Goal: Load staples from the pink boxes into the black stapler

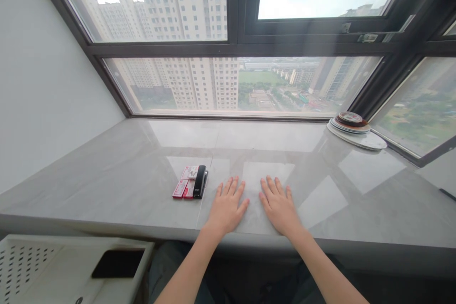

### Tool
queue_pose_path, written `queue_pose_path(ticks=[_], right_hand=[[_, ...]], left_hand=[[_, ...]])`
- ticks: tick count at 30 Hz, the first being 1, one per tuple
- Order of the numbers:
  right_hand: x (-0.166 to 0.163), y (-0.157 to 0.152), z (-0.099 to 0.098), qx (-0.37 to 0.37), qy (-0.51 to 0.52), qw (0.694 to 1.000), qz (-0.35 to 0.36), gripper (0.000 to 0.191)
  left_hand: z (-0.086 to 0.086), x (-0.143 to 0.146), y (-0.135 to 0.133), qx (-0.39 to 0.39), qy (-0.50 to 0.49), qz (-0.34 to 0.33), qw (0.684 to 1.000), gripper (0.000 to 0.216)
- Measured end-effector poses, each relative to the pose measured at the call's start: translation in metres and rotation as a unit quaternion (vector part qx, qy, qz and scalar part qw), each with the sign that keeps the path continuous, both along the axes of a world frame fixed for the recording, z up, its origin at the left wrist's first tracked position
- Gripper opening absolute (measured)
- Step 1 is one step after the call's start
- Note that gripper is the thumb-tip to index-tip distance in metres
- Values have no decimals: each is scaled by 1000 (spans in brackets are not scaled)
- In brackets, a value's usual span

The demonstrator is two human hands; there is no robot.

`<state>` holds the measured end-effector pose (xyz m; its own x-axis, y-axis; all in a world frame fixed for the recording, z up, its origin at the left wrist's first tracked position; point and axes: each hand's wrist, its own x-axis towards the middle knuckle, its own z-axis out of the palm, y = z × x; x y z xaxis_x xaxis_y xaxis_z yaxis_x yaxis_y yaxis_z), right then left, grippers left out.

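My left hand (227, 206) lies flat on the glossy grey windowsill (117, 175), palm down with its fingers apart. A short way to its right, my right hand (280, 203) rests flat too, fingers stretched toward the window. Neither hand holds anything. To the left of my left hand, and apart from it, a black stapler (200, 182) lies lengthwise. Against the stapler's left side sit several small red-and-white boxes (180, 188), which look like staple boxes.
A stack of plates or round mats (356, 130) stands in the far right corner by the window frame (213, 49). Below the sill at left is a white perforated unit (53, 266) with a black flat object (118, 264) on it. A white wall rises on the left.
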<state>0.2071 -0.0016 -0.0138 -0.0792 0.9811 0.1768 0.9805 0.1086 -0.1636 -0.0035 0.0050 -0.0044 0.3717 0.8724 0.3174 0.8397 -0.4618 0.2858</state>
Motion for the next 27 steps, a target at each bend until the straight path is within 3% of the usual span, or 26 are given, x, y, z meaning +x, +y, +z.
queue_pose_path(ticks=[27], right_hand=[[-6,-9,3,12,-19,1000,-11,60]], left_hand=[[-3,-4,0,5,-7,-5,1000,54]])
